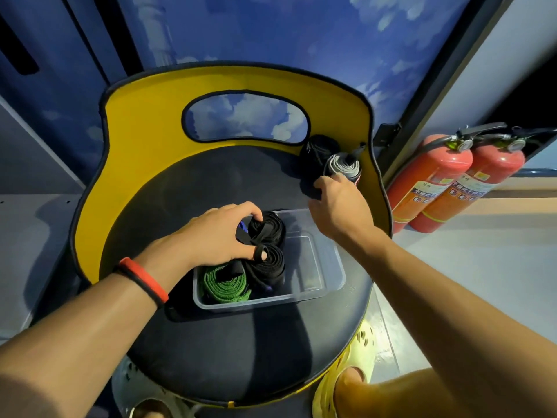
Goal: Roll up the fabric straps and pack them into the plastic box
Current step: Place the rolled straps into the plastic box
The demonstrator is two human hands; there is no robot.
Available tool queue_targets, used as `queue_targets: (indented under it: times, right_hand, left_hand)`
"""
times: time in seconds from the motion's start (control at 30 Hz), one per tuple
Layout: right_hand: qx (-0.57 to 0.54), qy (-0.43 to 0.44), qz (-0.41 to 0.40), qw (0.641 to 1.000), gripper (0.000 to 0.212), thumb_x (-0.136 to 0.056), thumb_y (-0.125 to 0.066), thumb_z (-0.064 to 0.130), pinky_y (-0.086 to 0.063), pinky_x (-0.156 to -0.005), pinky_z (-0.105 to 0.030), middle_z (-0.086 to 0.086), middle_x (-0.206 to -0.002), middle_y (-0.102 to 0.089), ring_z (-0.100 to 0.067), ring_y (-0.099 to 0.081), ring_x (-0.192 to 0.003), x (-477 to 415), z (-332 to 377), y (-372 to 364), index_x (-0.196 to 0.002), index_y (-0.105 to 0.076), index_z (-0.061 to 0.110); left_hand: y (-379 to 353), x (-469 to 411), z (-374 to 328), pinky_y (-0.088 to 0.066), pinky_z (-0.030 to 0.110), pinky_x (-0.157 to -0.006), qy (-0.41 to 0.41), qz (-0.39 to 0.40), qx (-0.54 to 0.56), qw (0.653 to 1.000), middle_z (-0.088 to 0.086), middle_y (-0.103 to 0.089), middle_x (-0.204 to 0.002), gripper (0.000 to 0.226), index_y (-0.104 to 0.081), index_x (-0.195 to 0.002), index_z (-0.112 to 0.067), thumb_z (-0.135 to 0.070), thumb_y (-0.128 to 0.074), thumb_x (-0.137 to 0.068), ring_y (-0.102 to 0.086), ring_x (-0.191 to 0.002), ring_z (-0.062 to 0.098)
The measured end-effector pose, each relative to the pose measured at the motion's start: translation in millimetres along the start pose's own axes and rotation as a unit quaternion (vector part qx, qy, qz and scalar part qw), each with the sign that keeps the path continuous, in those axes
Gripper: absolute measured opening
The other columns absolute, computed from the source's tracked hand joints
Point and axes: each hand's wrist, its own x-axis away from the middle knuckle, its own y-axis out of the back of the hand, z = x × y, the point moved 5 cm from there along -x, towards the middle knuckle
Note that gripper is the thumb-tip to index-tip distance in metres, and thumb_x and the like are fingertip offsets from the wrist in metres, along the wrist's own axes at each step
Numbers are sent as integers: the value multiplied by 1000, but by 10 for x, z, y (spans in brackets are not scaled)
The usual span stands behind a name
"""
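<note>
Here, left hand (217, 233) grips black roll (269, 226) in plastic box (259, 303); right hand (337, 203) grasps grey roll (340, 164) at one o'clock.

Carrier: a chair seat (211, 182), round and dark, with a yellow backrest (144, 116) rising behind it.
Seat, front middle: a clear plastic box (334, 267) stands directly on it.
Seat, back right: a black roll (316, 153) and a grey roll (340, 164), touching each other, lie against the backrest.
Below: the pale floor (467, 267), where two red fire extinguishers (434, 182) stand to the right of the chair.
</note>
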Motion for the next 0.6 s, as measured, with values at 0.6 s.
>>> queue_targets:
  times: [0.6]
  right_hand:
    - [86,-58,-52,993,74,-77,-77,7,-57,-72,-47,-17,-132,-32,-40,-42,-111,-152,-440,-267,-138,-36,21]
  left_hand:
    - [28,-17,-26,-46,48,-101,2,7,29,1000,-14,-53,-132,57,-46,-112,-52,-68,-79,-69,-52,-120,19]
